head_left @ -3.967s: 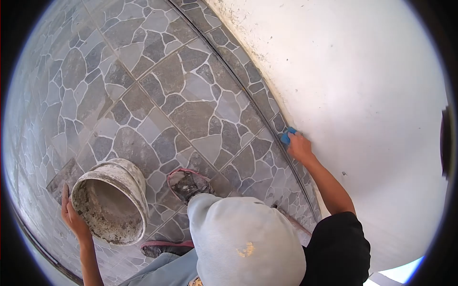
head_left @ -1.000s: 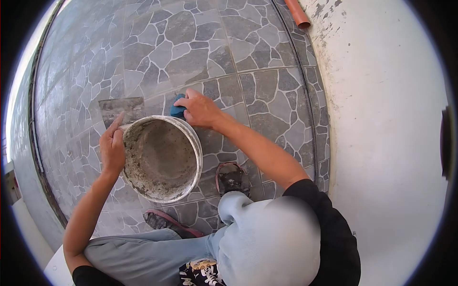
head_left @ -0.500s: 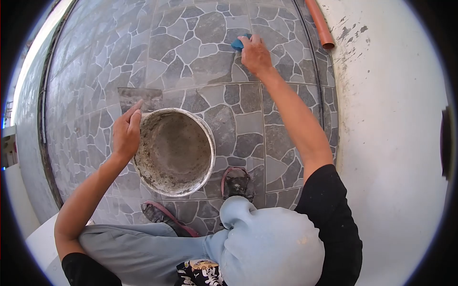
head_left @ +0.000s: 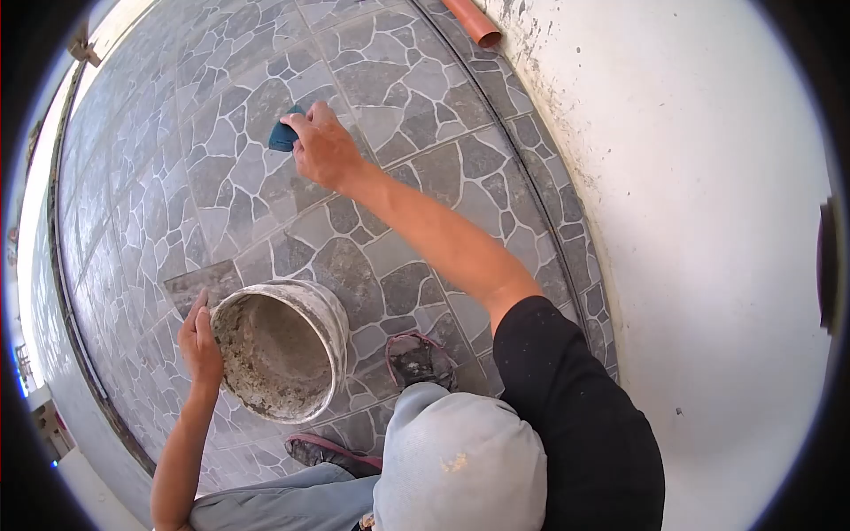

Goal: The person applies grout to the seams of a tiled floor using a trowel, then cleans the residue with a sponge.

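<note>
My right hand is stretched out over the stone-patterned floor tiles, its fingers pinching a small, flat blue scraper close against the surface. Pale joint lines run between the grey stone shapes there. In my left hand is a wide putty knife, its handle hidden by the fingers and its grey-smeared blade facing forward. That hand rests beside the left rim of a white bucket, which is tilted in view. Grey grout coats the bucket's inside and lies at its bottom.
A white wall borders the floor on the right, with an orange pipe lying near its far end. A dark cable runs along the tiles near it. My shoe stands right of the bucket.
The view has turned, shifting the bucket left and down. My right hand has swept left across the tiles with the scraper. My left hand still grips the putty knife beside the bucket.
</note>
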Demonstrator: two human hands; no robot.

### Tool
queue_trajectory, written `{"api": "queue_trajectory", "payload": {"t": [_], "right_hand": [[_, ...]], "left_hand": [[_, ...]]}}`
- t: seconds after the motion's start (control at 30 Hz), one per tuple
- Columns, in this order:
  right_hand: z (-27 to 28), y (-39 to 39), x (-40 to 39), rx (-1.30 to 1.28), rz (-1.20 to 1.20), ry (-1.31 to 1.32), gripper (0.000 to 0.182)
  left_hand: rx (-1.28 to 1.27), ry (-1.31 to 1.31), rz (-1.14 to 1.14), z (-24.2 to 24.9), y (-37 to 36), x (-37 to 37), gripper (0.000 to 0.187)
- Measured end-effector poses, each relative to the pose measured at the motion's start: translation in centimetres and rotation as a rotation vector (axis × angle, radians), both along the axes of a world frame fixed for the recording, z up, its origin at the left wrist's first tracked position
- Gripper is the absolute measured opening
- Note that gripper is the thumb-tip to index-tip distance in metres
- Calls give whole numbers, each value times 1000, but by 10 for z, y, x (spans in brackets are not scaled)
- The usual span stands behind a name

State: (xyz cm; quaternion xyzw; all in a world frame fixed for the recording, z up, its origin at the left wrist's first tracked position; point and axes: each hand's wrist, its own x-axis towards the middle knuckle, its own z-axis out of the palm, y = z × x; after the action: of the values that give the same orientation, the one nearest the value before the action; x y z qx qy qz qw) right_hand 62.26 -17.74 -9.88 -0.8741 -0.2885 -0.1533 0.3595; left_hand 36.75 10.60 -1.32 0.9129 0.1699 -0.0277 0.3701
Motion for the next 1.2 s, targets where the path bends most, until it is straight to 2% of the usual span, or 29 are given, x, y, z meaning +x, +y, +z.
{"api": "queue_trajectory", "payload": {"t": [0.07,0.17,0.2,0.3,0.37,0.43,0.53,0.6,0.67,0.77,0.87,0.97,1.0,1.07,1.13,1.2], "right_hand": [[28,-38,-8,323,-156,34,47],[5,-151,1,149,-451,-79,51],[-7,-186,2,19,-596,50,50],[-52,-225,-8,-128,-749,108,45],[-50,-182,-41,2,-346,161,38],[-25,-137,-75,68,78,491,34],[-12,-130,-97,114,113,348,34],[-7,-159,-91,126,-214,116,36],[-20,-212,-79,-26,-464,48,41],[-31,-269,-114,-91,-675,138,47],[-30,-260,-195,-162,-812,288,52],[-36,-245,-187,-260,-865,327,54],[-43,-240,-158,-283,-860,315,53],[-61,-231,-74,-279,-776,81,51],[-66,-231,30,-121,-585,-45,44],[-45,-216,88,-25,-630,-212,46]], "left_hand": [[41,1,30,3,3,1,46],[-26,-15,28,0,5,1,48],[-21,-2,31,2,4,-1,48],[-1,23,-13,4,2,4,49],[-63,-2,6,-6,13,2,50],[-80,5,-3,-6,17,-2,50],[-124,-1,1,-7,15,1,50],[-127,3,22,-7,15,-2,50],[-114,-6,18,-6,14,-1,50],[-134,3,2,-7,15,2,49],[-146,-10,29,-8,16,1,49],[-152,-20,23,-11,17,2,48],[-138,-21,30,-8,17,1,48],[-75,11,9,-2,9,4,48],[-66,12,24,6,0,6,48],[-63,15,28,7,0,1,47]]}}
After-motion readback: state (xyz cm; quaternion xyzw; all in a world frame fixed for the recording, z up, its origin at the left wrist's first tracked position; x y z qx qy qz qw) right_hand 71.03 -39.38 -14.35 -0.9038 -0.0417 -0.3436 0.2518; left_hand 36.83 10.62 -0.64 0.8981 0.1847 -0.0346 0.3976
